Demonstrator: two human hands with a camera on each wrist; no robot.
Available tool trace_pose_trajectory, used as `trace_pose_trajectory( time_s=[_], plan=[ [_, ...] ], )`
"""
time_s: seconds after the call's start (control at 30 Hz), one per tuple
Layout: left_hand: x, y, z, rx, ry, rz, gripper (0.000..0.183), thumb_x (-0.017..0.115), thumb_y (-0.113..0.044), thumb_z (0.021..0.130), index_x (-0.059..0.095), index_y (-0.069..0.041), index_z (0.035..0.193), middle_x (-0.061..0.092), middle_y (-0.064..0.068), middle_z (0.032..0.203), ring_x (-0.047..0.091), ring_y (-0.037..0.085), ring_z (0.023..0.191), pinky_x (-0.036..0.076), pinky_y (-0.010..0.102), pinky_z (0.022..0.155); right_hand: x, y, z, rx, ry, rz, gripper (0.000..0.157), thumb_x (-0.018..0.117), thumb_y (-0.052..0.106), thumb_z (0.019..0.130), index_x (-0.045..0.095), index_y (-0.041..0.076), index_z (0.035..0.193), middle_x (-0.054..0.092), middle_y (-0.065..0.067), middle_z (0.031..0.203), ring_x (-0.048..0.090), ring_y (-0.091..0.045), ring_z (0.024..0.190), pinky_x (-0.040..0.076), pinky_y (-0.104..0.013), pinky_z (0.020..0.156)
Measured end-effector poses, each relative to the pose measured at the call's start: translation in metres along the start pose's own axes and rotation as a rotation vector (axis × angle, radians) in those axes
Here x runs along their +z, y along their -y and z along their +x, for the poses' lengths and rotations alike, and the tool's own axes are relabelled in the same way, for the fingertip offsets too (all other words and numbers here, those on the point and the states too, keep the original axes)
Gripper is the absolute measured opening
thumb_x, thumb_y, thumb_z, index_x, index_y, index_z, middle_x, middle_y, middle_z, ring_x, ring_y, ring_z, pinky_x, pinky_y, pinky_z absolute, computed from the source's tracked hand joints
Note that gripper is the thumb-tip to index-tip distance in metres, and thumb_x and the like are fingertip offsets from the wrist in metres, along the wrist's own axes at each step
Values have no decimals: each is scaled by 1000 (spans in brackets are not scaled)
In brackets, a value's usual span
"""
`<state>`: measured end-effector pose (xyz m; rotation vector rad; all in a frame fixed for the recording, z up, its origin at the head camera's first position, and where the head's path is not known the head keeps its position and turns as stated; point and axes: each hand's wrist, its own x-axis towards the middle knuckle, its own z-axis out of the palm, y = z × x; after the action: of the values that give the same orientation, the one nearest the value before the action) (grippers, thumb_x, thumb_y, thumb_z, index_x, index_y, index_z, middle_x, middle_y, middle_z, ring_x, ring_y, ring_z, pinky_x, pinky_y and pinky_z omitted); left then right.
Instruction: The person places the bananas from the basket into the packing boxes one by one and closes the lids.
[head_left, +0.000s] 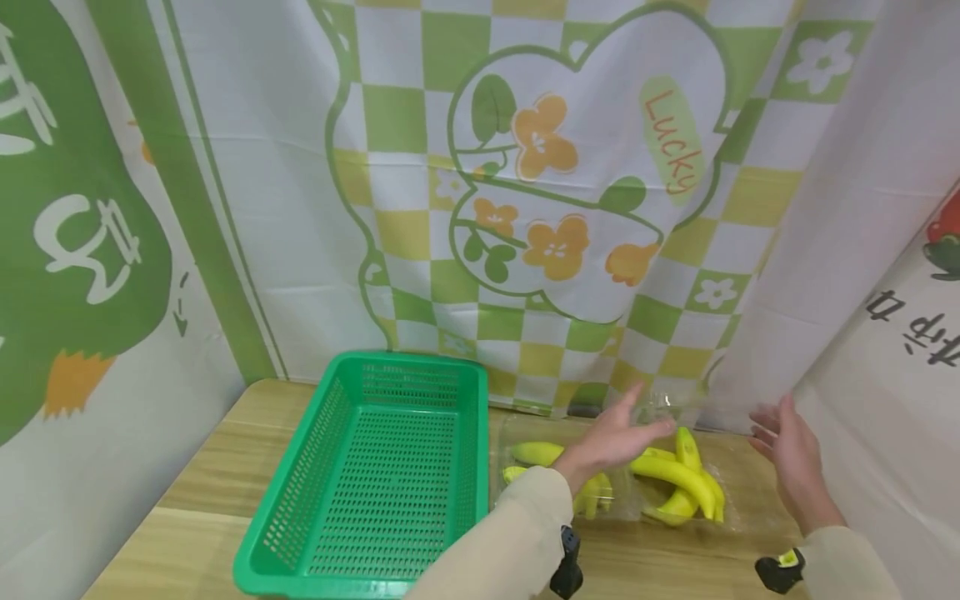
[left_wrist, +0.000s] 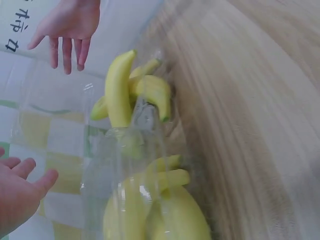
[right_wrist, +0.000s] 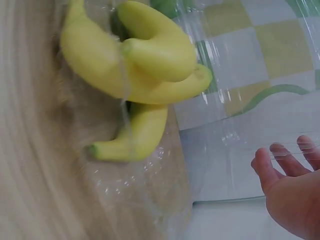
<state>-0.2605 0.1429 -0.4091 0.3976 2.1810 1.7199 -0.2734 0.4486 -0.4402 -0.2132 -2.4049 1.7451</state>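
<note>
Two clear plastic boxes of yellow bananas stand side by side on the wooden table. Bananas (head_left: 536, 452) in the left box (head_left: 517, 429) are partly hidden by my left forearm. Crossed bananas (right_wrist: 130, 75) fill part of the right box (head_left: 757, 500), whose transparent lid stands raised at the back. My left hand (head_left: 618, 435) hovers over where the boxes meet, fingers extended, nothing held. Beyond the right box's far end, my right hand (head_left: 795, 458) is raised with its fingers spread. In the right wrist view its fingertips are close to the clear plastic.
A green perforated plastic basket (head_left: 250, 558) stands left of the boxes, with nothing inside. Behind everything hangs a green-and-white checked cloth (head_left: 393, 117). White printed cloth walls (head_left: 870, 392) close in on both sides. Wooden table (head_left: 180, 508) shows left of the basket.
</note>
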Motion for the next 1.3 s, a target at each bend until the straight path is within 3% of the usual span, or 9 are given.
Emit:
trace_pose_trajectory(
  time_s=[0.13, 0.27, 0.4, 0.6, 0.8, 0.97, 1.1, 1.2, 1.3],
  plan=[
    [5, 7, -3, 5, 40, 38, 78, 67, -55, 100, 28, -42, 166, 32, -10, 174, 34, 26, 161, 34, 58, 129, 0, -5, -10, 37, -41, 95, 47, 33, 58, 112, 53, 18, 125, 62, 31, 100, 62, 13, 91, 57, -7, 79],
    [10, 11, -5, 22, 65, 95, 75, 65, -57, 100, 30, -44, 165, 35, -9, 173, 36, 26, 160, 36, 57, 128, 2, -7, -17, 87, -106, 146, 39, 48, 52, 111, 55, 16, 125, 65, 30, 98, 65, 12, 90, 57, -7, 77],
    [14, 14, -9, 15, 92, 148, 73, 65, -58, 100, 33, -45, 164, 40, -7, 170, 42, 26, 157, 41, 55, 125, 2, -10, -22, 133, -120, 157, 36, 57, 48, 108, 56, 17, 128, 69, 32, 90, 67, 15, 87, 57, -7, 77],
    [24, 28, -17, 61, 169, 341, 70, 61, -60, 102, 36, -40, 164, 38, -8, 172, 40, 17, 158, 39, 45, 128, 0, -25, -31, 146, -131, 66, 10, 60, 47, 107, 67, 40, 110, 67, 39, 88, 67, 16, 79, 55, -5, 74],
    [35, 38, -21, 157, 275, 738, 66, 45, -66, 106, 35, -38, 165, 27, -8, 176, 29, 6, 161, 27, 38, 134, -2, -42, -41, 162, -173, -146, 15, 64, 52, 104, 70, 47, 116, 59, 48, 88, 61, 18, 81, 51, -6, 72],
    [42, 40, -25, 160, 274, 886, 57, 39, -62, 109, 39, -41, 162, 25, -10, 176, 28, 5, 162, 22, 36, 136, 1, -49, -42, 191, -218, -226, 36, 64, 52, 104, 71, 31, 133, 52, 51, 86, 51, 25, 82, 48, -5, 72],
    [47, 41, -28, 193, 212, 924, 55, 41, -60, 110, 41, -40, 161, 29, -9, 175, 34, 9, 160, 28, 37, 133, 2, -54, -47, 253, -227, -326, 67, 54, 55, 106, 55, 5, 151, 76, 11, 111, 49, 21, 76, 47, -10, 68],
    [52, 41, -30, 213, 167, 935, 55, 43, -60, 109, 44, -39, 160, 34, -10, 173, 38, 9, 158, 34, 36, 130, 3, -58, -53, 299, -235, -390, 77, 43, 58, 108, 49, -5, 151, 67, -31, 132, 55, 9, 70, 48, -17, 63],
    [57, 41, -31, 220, 147, 949, 53, 44, -61, 108, 47, -40, 157, 36, -11, 172, 40, 7, 156, 35, 36, 129, 2, -62, -58, 330, -235, -401, 82, 36, 59, 109, 46, -12, 149, 69, -36, 118, 65, -5, 66, 51, -22, 60]
  ],
)
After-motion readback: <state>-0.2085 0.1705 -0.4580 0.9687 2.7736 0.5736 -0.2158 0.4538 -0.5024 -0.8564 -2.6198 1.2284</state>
